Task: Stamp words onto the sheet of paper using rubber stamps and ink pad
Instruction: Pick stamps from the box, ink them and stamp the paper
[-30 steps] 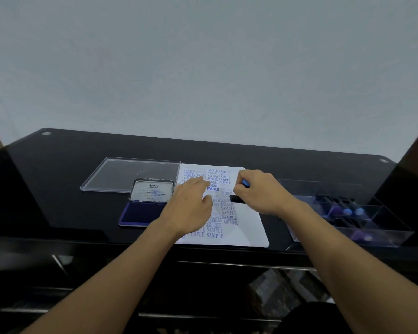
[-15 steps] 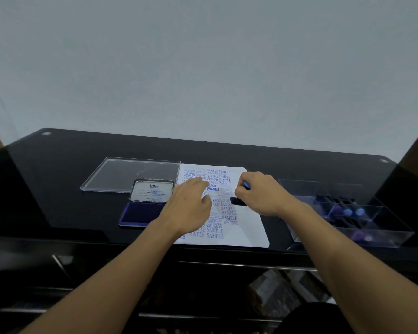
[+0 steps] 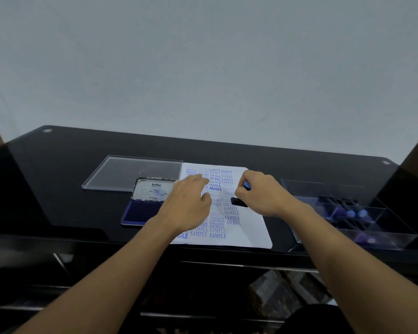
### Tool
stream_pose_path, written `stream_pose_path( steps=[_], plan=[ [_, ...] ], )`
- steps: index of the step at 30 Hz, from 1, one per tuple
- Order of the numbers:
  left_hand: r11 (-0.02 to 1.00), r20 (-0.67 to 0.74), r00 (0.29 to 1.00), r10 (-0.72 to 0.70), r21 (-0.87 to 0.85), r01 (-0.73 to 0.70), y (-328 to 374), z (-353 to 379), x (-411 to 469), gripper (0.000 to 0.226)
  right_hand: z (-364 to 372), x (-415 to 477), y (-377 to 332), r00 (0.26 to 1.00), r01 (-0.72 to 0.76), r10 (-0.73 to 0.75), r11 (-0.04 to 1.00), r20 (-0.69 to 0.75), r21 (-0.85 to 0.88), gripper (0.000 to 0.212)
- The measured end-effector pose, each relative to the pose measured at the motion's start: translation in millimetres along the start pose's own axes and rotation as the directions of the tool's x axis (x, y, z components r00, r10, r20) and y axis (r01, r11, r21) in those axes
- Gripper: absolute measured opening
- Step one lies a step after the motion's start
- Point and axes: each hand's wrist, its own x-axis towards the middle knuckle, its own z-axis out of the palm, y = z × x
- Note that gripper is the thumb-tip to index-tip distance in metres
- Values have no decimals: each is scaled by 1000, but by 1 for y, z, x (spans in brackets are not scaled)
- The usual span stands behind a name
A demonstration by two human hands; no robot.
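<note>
Left hand [image 3: 191, 203] flat on paper [image 3: 251, 227], right hand [image 3: 261, 194] gripping stamp [image 3: 239, 201].

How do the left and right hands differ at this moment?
The left hand lies with fingers loosely extended on the paper, holding nothing; the right hand is curled round a stamp. The left hand covers the paper's left half, next to the ink pad; the right hand sits over its right half, nearer the tray. Both are over the paper, palms down.
</note>
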Motion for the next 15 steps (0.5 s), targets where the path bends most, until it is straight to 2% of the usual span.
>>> stream_pose_path(
  steps=[8, 15],
  plan=[
    [999, -21, 999, -33, 13, 34, -20, -17, 1, 46, 8, 12, -21, 999, 45, -45, 999, -1, -3, 16],
    [998, -96, 994, -56, 21, 58, -48, -45, -12, 39, 23, 26, -54, 994, 105, -105, 994, 1, 38, 31]
  ],
)
